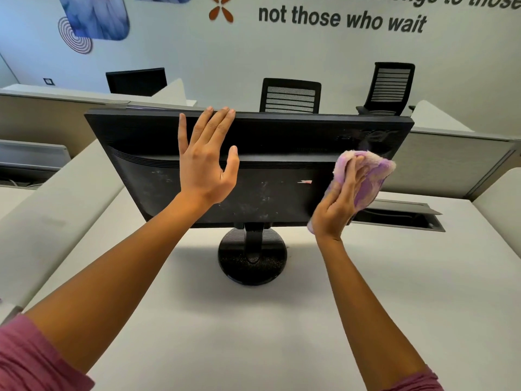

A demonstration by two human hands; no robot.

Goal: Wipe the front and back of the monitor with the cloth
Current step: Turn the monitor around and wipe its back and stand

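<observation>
Two bare hands work the dusty back of a monitor (253, 170) standing on a white desk (253, 334): the left hand (207, 162) lies flat, fingers spread, steadying its top edge, the sensible bracing point on a likely tippy single-stand panel. The right hand (337, 204) clutches a soft, bunched purple cloth (369, 176) against the casing's right side.

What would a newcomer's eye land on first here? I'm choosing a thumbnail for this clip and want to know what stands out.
First the black monitor in the middle of the white desk, its dusty back turned to the camera. Next the purple cloth that the right hand presses to the back's right side, while the left hand lies flat near the top edge. Behind, big dark lettering crosses the wall.
</observation>
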